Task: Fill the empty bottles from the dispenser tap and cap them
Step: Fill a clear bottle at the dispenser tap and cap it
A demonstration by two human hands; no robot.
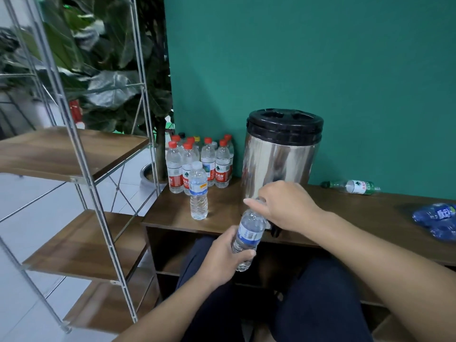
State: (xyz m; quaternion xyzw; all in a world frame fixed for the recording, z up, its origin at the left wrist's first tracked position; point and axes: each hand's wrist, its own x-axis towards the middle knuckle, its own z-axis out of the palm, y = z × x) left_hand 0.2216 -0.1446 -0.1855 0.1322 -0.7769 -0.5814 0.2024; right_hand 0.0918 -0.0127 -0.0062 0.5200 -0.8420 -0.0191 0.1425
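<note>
Dark-trousered knees fill the bottom of the view, and just above them the left hand wraps its curled fingers around the lower body of a clear blue-labelled bottle. It is held in the air in front of the desk edge, not resting on anything. Its long axis leans, base toward the person and down-left, neck up and away to the right. The right hand comes in from the right and closes over the neck, fingertips pinching the top; whether a cap sits under them cannot be told. The bottle looks to hold water.

Directly behind the right hand, almost touching it, stands the steel dispenser with a black lid; its tap peeks out dark just below that hand, beside the bottle's shoulder. So the neck lies close to the tap, and the right hand is the nearer one to both.

To the left on the desk stands a capped blue-labelled bottle, upright, and behind it a cluster of red-capped bottles. Far right, a green-labelled bottle lies on its side, near a pile of crushed blue bottles.
</note>
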